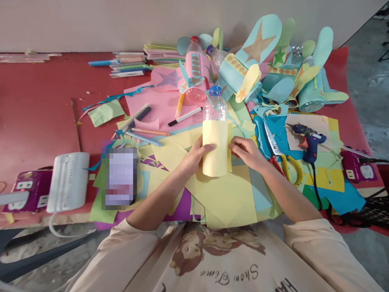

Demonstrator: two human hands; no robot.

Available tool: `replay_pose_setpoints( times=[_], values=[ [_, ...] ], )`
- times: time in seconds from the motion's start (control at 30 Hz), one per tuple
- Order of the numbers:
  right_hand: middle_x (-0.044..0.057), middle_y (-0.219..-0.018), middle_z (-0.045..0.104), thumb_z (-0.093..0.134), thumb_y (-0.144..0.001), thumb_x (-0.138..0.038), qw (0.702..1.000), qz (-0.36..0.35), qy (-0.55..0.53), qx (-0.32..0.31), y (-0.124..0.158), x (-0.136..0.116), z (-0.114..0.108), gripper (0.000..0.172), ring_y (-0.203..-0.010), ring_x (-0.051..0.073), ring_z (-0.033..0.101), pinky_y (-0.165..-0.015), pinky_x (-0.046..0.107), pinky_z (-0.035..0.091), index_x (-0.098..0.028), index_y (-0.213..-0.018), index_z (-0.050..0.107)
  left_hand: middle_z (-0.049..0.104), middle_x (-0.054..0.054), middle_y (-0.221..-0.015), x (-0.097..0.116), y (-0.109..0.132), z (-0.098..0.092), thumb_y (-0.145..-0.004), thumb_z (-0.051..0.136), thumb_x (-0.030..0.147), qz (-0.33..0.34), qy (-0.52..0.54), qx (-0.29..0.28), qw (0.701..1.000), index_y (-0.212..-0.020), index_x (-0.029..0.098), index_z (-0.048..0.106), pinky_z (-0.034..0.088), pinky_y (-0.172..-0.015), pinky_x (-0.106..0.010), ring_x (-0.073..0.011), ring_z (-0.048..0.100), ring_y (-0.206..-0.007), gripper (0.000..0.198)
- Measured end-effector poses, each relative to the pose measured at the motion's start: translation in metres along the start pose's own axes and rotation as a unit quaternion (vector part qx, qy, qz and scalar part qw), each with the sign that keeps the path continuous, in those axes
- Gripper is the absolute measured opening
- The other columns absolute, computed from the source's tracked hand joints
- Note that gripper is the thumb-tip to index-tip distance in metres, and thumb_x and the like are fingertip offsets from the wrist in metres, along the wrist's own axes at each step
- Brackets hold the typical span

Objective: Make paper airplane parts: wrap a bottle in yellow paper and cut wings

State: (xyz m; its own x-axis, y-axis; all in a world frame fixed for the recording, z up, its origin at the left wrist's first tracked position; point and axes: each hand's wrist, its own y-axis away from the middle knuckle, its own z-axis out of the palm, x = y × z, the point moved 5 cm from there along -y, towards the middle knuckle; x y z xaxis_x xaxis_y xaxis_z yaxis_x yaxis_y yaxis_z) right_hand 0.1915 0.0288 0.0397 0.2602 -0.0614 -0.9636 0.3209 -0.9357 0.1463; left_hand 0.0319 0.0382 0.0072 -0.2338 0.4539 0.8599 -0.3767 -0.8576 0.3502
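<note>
A clear plastic bottle with a blue cap stands before me, with a sheet of yellow paper wrapped around its lower body. My left hand grips the wrapped bottle from the left, thumb across the front and the other fingers hidden behind. On the right side, a flap of the paper sticks out past the bottle. My right hand is closed at that flap, thumb and forefinger pinched at its edge; the fingertips partly hide the contact. Beneath the bottle lie loose yellow sheets.
Scissors and a blue glue gun lie to the right. Paper-covered bottle planes crowd the back. Markers lie behind the bottle. At left are a blurred phone, a white device and a purple box.
</note>
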Motion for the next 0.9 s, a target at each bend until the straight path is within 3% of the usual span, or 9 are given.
replay_pose_setpoints(
  times=[0.3, 0.47, 0.6, 0.67, 0.8, 0.9],
  values=[
    [-0.005, -0.057, 0.038, 0.046, -0.093, -0.042, 0.999, -0.029, 0.027, -0.026, 0.002, -0.008, 0.005, 0.035, -0.052, 0.010, 0.036, -0.052, 0.025, 0.028, -0.023, -0.067, 0.035, 0.068, -0.014, -0.118, -0.003, 0.003, 0.001, -0.063, 0.072, 0.044, -0.002, 0.000, -0.012, 1.000, -0.128, 0.018, 0.048, 0.056, -0.071, -0.037, -0.0339, 0.066, -0.099, 0.074],
    [-0.002, -0.069, 0.052, 0.045, -0.096, -0.040, 0.997, -0.043, -0.009, -0.062, 0.004, -0.010, 0.006, 0.027, -0.060, 0.010, 0.047, -0.056, 0.024, 0.036, -0.020, -0.079, 0.052, 0.071, -0.013, -0.108, -0.007, 0.002, -0.004, -0.059, 0.069, 0.048, -0.028, 0.042, 0.002, 0.999, -0.115, 0.016, 0.056, 0.056, -0.069, -0.038, -0.0335, 0.067, -0.096, 0.066],
    [0.005, -0.100, 0.062, 0.049, -0.095, -0.036, 0.992, -0.116, -0.021, -0.045, 0.004, -0.016, 0.001, 0.022, -0.082, 0.013, 0.060, -0.065, 0.025, 0.048, -0.022, -0.105, 0.061, 0.074, -0.014, -0.092, -0.016, 0.004, -0.009, -0.056, 0.063, 0.059, -0.116, 0.111, 0.015, 0.987, -0.108, 0.015, 0.058, 0.056, -0.071, -0.043, -0.0356, 0.069, -0.093, 0.069],
    [0.006, -0.110, 0.060, 0.051, -0.094, -0.034, 0.986, -0.167, 0.021, -0.021, 0.005, -0.017, -0.001, 0.024, -0.092, 0.014, 0.061, -0.072, 0.027, 0.051, -0.025, -0.114, 0.062, 0.075, -0.013, -0.090, -0.015, 0.003, -0.009, -0.056, 0.064, 0.058, -0.116, 0.125, 0.018, 0.985, -0.107, 0.016, 0.058, 0.056, -0.077, -0.044, -0.0355, 0.069, -0.097, 0.067],
    [0.005, -0.105, 0.054, 0.050, -0.095, -0.029, 0.959, -0.254, 0.128, 0.019, 0.008, -0.018, 0.001, 0.033, -0.090, 0.014, 0.057, -0.075, 0.029, 0.053, -0.033, -0.126, 0.059, 0.075, -0.011, -0.092, -0.006, 0.000, 0.001, -0.060, 0.063, 0.051, -0.081, 0.157, -0.040, 0.983, -0.110, 0.017, 0.057, 0.055, -0.083, -0.045, -0.0350, 0.068, -0.101, 0.060],
    [0.003, -0.098, 0.047, 0.050, -0.095, -0.029, 0.942, -0.281, 0.183, 0.032, 0.010, -0.017, 0.004, 0.038, -0.085, 0.014, 0.053, -0.071, 0.029, 0.052, -0.038, -0.131, 0.055, 0.075, -0.011, -0.093, -0.005, 0.001, 0.008, -0.063, 0.061, 0.052, -0.082, 0.156, -0.072, 0.982, -0.112, 0.017, 0.056, 0.055, -0.080, -0.045, -0.0348, 0.069, -0.098, 0.061]
  ],
)
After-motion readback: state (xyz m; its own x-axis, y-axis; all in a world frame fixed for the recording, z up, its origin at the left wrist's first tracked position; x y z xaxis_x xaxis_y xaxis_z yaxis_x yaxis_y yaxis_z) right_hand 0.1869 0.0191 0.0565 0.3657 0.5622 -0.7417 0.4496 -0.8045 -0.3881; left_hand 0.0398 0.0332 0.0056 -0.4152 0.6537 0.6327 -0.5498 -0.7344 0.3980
